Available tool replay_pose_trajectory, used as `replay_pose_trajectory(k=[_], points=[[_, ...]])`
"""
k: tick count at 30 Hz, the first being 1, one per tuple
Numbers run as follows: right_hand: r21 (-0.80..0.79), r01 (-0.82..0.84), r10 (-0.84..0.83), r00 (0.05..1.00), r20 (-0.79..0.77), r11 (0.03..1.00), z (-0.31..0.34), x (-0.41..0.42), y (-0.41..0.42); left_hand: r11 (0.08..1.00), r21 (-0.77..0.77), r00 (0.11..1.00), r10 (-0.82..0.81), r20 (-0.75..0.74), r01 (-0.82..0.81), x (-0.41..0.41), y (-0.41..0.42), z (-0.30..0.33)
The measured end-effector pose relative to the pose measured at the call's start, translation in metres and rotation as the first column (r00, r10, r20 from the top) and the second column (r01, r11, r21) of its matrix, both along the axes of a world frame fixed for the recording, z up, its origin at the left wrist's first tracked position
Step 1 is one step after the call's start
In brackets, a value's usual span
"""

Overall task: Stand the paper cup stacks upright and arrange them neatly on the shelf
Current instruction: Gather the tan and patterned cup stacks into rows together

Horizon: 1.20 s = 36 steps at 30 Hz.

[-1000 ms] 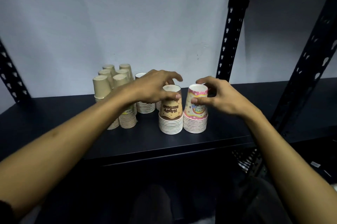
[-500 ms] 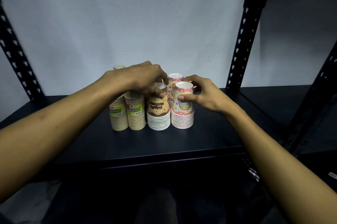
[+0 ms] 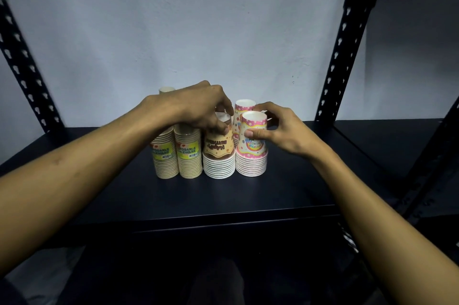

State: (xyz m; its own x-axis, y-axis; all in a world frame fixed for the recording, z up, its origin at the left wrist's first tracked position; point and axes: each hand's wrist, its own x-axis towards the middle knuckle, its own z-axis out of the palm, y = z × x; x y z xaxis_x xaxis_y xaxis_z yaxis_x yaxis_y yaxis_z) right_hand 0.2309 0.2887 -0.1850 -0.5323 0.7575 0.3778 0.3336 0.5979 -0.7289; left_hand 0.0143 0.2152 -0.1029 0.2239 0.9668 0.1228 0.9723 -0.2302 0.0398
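Note:
Several paper cup stacks stand upside down in a tight group on the black shelf (image 3: 285,195). In the front row, from the left: two tan stacks with yellow labels (image 3: 164,160) (image 3: 188,160), a brown "Happy Birthday" stack (image 3: 218,158) and a pink "Happy Birthday" stack (image 3: 251,155). My left hand (image 3: 198,108) grips the top of the brown stack. My right hand (image 3: 280,128) holds the top cup of the pink stack, thumb on its front. A second pink stack (image 3: 244,105) stands behind; more tan stacks are mostly hidden by my left hand.
Black perforated uprights (image 3: 340,38) (image 3: 24,66) rise at the shelf's back right and back left. A pale wall closes the back. A neighbouring shelf bay (image 3: 397,145) lies to the right. The shelf's front edge (image 3: 223,222) is just below my forearms.
The view has shifted right, so the cup group now sits centred. The brown and pink front stacks now stand closer to the tan stacks. Both hands stay on the same two stacks.

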Motion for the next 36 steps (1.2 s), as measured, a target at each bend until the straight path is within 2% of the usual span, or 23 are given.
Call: replay_pose_trajectory(k=[12, 19, 24, 36], points=[[0.015, -0.003, 0.004, 0.998, -0.069, 1.000, -0.008, 0.000, -0.005, 1.000, 0.013, 1.000, 0.012, 0.003, -0.012, 0.002, 0.000, -0.001], [0.037, 0.027, -0.025, 0.998, -0.057, 0.999, -0.009, 0.000, -0.007, 1.000, 0.012, 1.000, 0.020, 0.011, -0.020, 0.003, -0.003, -0.003], [0.045, 0.059, -0.055, 0.995, -0.081, 0.997, -0.015, -0.001, -0.011, 0.999, 0.042, 0.999, 0.031, -0.033, -0.029, 0.007, -0.006, -0.009], [0.027, 0.060, -0.060, 0.998, -0.030, 0.998, -0.012, 0.000, -0.012, 0.999, 0.035, 0.999, 0.031, -0.030, -0.030, 0.007, -0.009, -0.008]])
